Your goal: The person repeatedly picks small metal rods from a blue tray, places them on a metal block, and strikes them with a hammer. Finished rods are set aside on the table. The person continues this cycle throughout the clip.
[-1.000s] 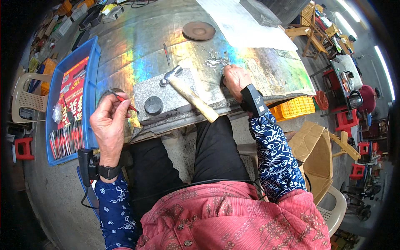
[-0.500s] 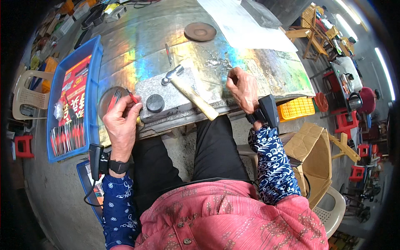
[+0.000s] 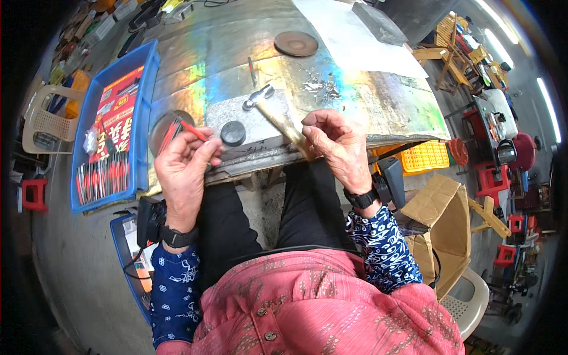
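Observation:
My left hand [image 3: 182, 168] holds a thin red-handled tool [image 3: 190, 130] at the near edge of the metal-covered workbench [image 3: 207, 65], just left of a small black round cap [image 3: 233, 133]. My right hand [image 3: 338, 148] is raised over the bench edge with thumb and fingertips pinched together on something too small to make out. A hammer with a wooden handle [image 3: 273, 115] lies on a grey steel block [image 3: 260, 121] between the two hands. Metal shavings [image 3: 319, 89] lie scattered beyond the right hand.
A blue tray [image 3: 145, 89] with red packets and several red-handled tools sits at the left. A brown disc [image 3: 296, 43] and a white sheet [image 3: 355, 41] lie farther back. An orange crate [image 3: 423, 155], cardboard box [image 3: 441, 219] and red stools stand at the right.
Both hands have drawn closer to me and toward each other. The right hand lifted off the bench surface and now pinches its fingers; the left hand moved right with the red tool.

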Demonstrator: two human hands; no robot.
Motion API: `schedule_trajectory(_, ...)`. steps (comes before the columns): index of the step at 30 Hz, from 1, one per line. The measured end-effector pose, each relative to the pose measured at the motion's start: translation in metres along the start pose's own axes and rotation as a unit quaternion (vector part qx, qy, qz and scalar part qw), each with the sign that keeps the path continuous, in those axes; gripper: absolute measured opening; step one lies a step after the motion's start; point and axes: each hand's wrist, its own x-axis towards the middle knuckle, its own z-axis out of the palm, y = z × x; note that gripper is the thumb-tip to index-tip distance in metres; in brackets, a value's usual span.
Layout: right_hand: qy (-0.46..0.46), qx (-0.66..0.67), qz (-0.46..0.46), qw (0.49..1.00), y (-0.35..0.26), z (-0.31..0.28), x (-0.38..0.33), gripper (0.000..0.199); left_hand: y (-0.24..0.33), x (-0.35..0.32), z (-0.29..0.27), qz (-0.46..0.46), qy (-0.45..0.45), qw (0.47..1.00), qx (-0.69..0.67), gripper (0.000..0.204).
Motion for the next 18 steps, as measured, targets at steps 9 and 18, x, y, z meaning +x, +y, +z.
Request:
schedule_trajectory(9,-0.037,-0.114,-0.142,0.983,-0.014,0.058,-0.024,0.012,-0.005,-0.019,0.009,-0.112,-0.029,0.963,-0.243,0.019)
schedule_trajectory(18,-0.042,-0.011,-0.07,0.997,-0.013,0.078,-0.032,0.018,-0.007,-0.027,0.006,-0.15,-0.035,0.935,-0.318,0.018)
